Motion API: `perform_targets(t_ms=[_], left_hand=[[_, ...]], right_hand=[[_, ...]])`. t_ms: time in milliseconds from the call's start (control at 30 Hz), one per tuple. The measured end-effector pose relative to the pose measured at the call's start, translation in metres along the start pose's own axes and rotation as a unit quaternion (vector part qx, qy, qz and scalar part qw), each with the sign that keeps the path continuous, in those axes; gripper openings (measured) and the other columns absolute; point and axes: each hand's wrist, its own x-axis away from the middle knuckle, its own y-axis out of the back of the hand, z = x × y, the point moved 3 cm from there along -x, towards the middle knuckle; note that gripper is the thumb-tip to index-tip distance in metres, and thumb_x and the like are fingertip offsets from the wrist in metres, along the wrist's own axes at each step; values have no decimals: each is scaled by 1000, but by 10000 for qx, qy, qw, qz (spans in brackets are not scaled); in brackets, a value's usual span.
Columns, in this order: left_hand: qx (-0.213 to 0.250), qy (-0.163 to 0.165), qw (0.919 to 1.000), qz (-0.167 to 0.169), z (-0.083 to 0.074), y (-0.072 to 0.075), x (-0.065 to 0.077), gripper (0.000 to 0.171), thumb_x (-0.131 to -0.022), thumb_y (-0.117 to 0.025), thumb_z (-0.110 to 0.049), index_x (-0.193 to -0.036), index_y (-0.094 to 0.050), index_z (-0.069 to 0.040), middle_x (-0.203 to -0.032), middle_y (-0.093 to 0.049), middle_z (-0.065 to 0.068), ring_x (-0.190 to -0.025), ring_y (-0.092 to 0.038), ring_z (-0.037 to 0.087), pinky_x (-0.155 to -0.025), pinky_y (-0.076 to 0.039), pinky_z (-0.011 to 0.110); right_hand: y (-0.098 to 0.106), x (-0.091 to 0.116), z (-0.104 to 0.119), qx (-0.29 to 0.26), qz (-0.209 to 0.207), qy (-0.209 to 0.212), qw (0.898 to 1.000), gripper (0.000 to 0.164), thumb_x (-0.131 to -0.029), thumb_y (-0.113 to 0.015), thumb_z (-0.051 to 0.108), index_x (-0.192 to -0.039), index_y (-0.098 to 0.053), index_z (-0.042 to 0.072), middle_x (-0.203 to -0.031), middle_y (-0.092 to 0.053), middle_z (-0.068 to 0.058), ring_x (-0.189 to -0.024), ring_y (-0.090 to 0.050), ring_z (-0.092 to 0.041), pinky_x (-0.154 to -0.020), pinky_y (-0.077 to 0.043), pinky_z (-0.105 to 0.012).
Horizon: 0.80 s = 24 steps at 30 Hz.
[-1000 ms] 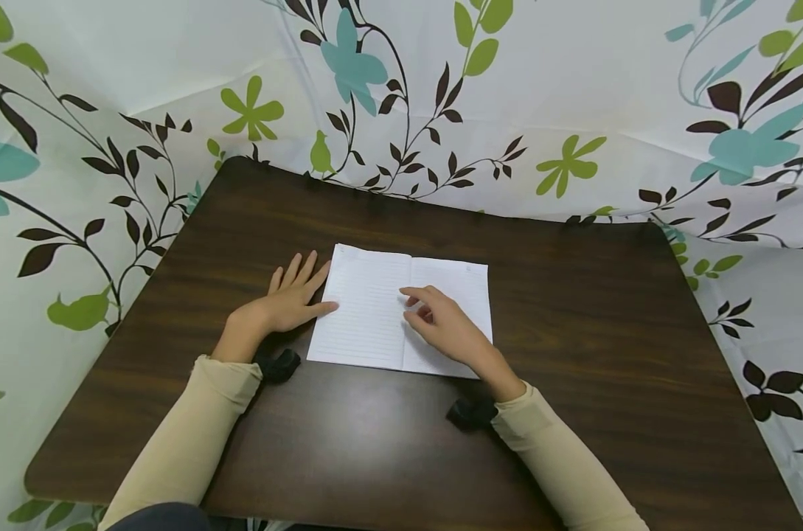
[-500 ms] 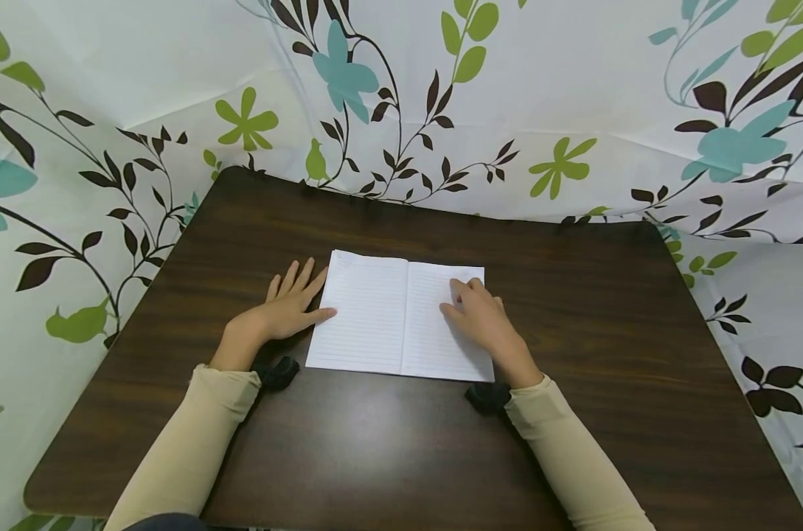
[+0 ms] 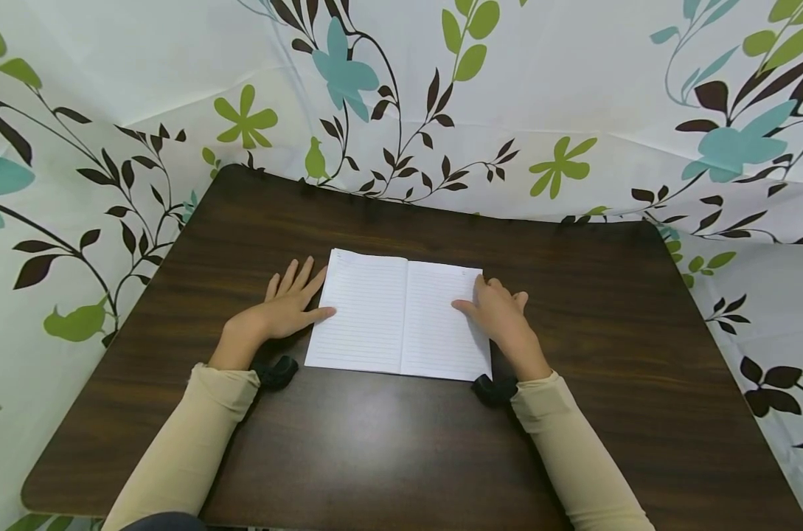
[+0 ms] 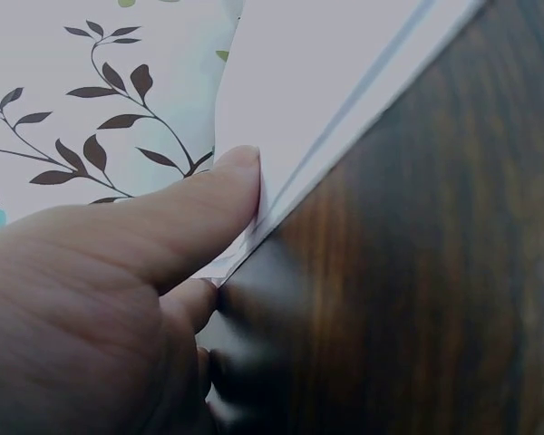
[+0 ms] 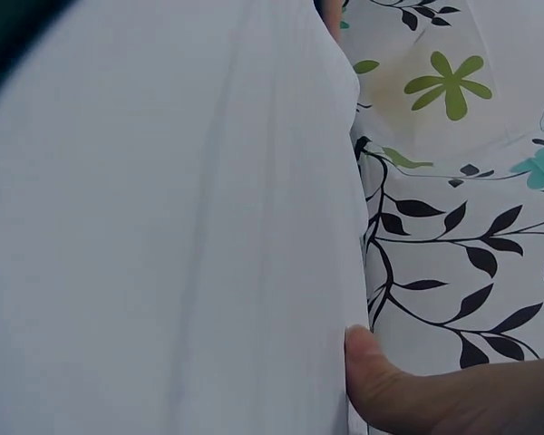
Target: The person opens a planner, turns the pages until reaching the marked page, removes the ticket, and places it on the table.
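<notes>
An open notebook (image 3: 368,317) with lined white pages lies flat on the dark wooden table. At its left edge my left hand (image 3: 278,313) rests with straight, spread fingers, the thumb touching the left page. The left wrist view shows that thumb (image 4: 208,204) against the paper's edge. My right hand (image 3: 503,317) is at the notebook's right edge, its thumb extended over the right page and its index finger by the upper right corner. In the right wrist view a single digit (image 5: 381,376) touches the page edge; the other fingers are out of sight there.
The brown table (image 3: 374,450) has rounded corners. A white cloth (image 3: 441,110) printed with leaves, flowers and birds hangs behind and around it. A black wrist device (image 3: 278,372) sits under the left wrist, with another black device (image 3: 494,391) under the right.
My right hand has moved rightward from above the notebook's centre fold, across the right page, to its right edge. My left hand has stayed at the left edge.
</notes>
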Motion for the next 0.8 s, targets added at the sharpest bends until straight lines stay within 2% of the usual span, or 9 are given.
perform_targets(t_ms=[200, 400, 533, 600, 700, 767, 800], left_hand=[[-42, 22, 10000, -5, 0, 0, 0, 94, -103, -41, -69, -169, 4, -19, -174, 21, 13, -160, 26, 39, -125, 16, 67], [-49, 25, 10000, -11, 1, 0, 0, 93, -104, -43, -66, -169, 3, -19, -174, 21, 13, -160, 25, 39, -125, 16, 67], [-64, 22, 10000, -6, 1, 0, 0, 92, -104, -43, -65, -169, 3, -18, -174, 20, 14, -160, 25, 39, -124, 16, 67], [-68, 22, 10000, 11, 1, -1, 0, 92, -104, -43, -65, -169, 3, -18, -174, 21, 14, -160, 25, 39, -125, 16, 67], [-68, 20, 10000, 10, 2, -1, 0, 92, -104, -42, -66, -169, 3, -18, -174, 21, 14, -160, 25, 39, -125, 16, 67], [-66, 21, 10000, 8, 2, -1, -1, 93, -104, -42, -67, -169, 3, -19, -174, 21, 13, -160, 25, 39, -125, 16, 67], [-72, 18, 10000, 0, 2, -1, -1, 94, -103, -42, -68, -169, 3, -19, -174, 21, 14, -160, 25, 39, -125, 16, 67]], right_hand=[[0, 3, 5, 220, -295, 53, 9993, 75, -103, -62, 48, -157, -44, 1, -140, -59, -28, -125, -60, -44, -96, -32, -60], [0, 7, 8, 47, -498, 219, 9985, 63, -101, -66, 43, -155, -51, 14, -130, -57, -23, -115, -52, -42, -94, -32, -57], [3, 9, 9, -53, -570, 420, 9975, 56, -101, -69, 36, -150, -57, 12, -128, -58, -21, -116, -55, -39, -93, -34, -56], [5, 9, 9, -83, -571, 551, 9968, 53, -101, -70, 30, -148, -59, 10, -117, -62, -20, -107, -60, -35, -89, -39, -52], [9, 8, 7, -210, -417, 720, 9963, 55, -101, -71, 22, -152, -55, 8, -98, -62, -16, -89, -57, -27, -77, -45, -43], [11, 7, 5, -516, -197, 725, 9958, 64, -99, -72, 16, -157, -46, 7, -96, -61, -16, -86, -53, -27, -73, -47, -40], [12, 6, 3, -696, -61, 729, 9949, 71, -98, -72, 14, -161, -40, 6, -101, -62, -19, -89, -54, -28, -75, -48, -41]])
